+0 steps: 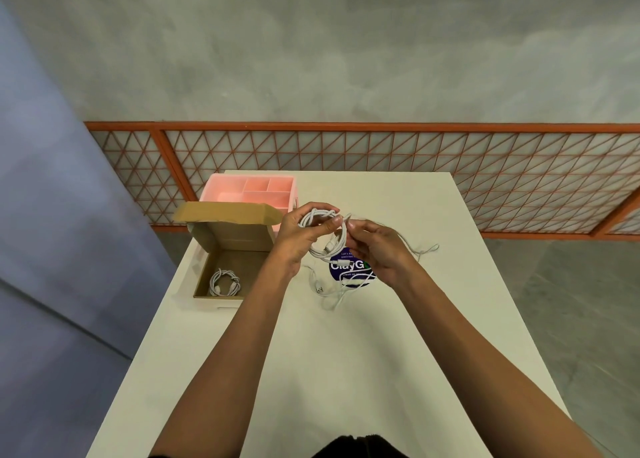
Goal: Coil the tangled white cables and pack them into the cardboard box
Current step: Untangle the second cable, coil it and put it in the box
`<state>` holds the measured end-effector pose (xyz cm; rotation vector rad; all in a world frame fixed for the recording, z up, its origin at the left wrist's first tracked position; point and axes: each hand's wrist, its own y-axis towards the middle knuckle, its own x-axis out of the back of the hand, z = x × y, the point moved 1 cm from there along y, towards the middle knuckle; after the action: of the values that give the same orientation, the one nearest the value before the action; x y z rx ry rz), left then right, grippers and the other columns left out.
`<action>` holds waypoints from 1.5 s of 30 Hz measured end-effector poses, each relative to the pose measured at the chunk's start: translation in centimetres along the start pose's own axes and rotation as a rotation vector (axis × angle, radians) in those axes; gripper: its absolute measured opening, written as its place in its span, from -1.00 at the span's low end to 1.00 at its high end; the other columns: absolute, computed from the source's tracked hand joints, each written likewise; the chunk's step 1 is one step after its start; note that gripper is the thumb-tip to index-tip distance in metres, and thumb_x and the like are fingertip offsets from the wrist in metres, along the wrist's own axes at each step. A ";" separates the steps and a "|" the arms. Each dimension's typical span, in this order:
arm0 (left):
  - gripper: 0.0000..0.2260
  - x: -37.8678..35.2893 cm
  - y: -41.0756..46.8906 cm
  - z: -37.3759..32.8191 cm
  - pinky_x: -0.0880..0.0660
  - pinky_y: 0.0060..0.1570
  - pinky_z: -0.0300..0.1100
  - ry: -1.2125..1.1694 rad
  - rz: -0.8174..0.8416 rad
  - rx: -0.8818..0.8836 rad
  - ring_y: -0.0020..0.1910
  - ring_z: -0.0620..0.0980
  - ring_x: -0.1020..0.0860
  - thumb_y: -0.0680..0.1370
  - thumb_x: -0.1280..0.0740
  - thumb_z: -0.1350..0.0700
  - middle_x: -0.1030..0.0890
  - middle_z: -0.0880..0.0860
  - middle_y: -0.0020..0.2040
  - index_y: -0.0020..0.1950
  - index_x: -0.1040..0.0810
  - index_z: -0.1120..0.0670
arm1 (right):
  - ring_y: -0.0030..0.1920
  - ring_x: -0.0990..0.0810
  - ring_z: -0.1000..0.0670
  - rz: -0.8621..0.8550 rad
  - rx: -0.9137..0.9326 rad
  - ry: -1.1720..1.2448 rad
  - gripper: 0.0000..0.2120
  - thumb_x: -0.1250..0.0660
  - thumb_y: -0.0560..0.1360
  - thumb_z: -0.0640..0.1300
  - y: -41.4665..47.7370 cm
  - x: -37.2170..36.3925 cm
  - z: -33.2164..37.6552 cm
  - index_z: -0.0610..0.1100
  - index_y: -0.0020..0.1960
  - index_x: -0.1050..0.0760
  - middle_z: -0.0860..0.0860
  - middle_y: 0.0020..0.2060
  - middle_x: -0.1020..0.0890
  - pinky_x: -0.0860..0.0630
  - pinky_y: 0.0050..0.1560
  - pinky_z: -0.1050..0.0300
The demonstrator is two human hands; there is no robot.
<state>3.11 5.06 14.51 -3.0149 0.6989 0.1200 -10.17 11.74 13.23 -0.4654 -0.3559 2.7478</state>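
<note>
White cable coil [323,230] hung just above frame centre, over the worktop [329,371]. The left hand [298,239] curled round its loops, likely to stop them springing apart. The right hand [377,253] pinched the free strand [346,219], seemingly to feed another turn. Loose cable [332,291] lay beneath; a finished coil [223,282] rested in the cardboard box [239,260], left of centre.

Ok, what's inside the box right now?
One coiled white cable lies on the floor of the box, near its front wall. The rest of the floor shows bare; the left wrist covers a little of its right edge.
</note>
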 end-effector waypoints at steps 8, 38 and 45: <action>-0.84 -0.3 0.6 0.6 -0.42 -0.33 -0.44 0.040 -0.021 -0.074 -0.33 -0.27 -0.56 0.40 -0.47 0.32 -0.61 -0.03 -0.26 -0.08 -0.60 0.13 | -0.21 -0.56 0.06 0.125 0.024 -0.271 -0.76 -0.13 0.64 -0.16 -1.0 -0.6 1.4 -0.17 0.00 -0.57 0.01 -0.21 -0.64 -0.52 -0.20 0.23; -0.84 -0.4 0.3 1.1 -0.52 -0.34 -0.34 0.012 -0.245 -0.196 -0.33 -0.20 -0.62 0.46 -0.39 0.38 -0.59 0.08 -0.23 0.02 -0.54 0.27 | -0.33 -0.55 0.11 0.127 0.295 -0.721 -0.88 -0.38 0.50 -0.23 -3.5 -1.2 3.7 -0.28 -0.04 -0.62 -0.19 -0.23 -0.66 -0.43 -0.30 0.45; -0.88 0.1 0.4 0.1 -0.61 -0.32 -0.11 -0.121 -0.146 -0.142 -0.17 0.05 -0.67 0.48 -0.40 0.31 -0.64 0.08 -0.17 -0.02 -0.54 0.17 | -0.23 -0.42 0.13 0.082 0.289 -0.804 -0.97 -0.41 0.47 -0.13 -2.8 1.0 4.4 -0.03 -0.13 -0.63 0.06 -0.12 -0.55 -0.36 -0.15 0.25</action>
<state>3.04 4.69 14.34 -3.1463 0.4784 0.3573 -11.81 13.86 17.84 0.7317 -0.1082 2.8751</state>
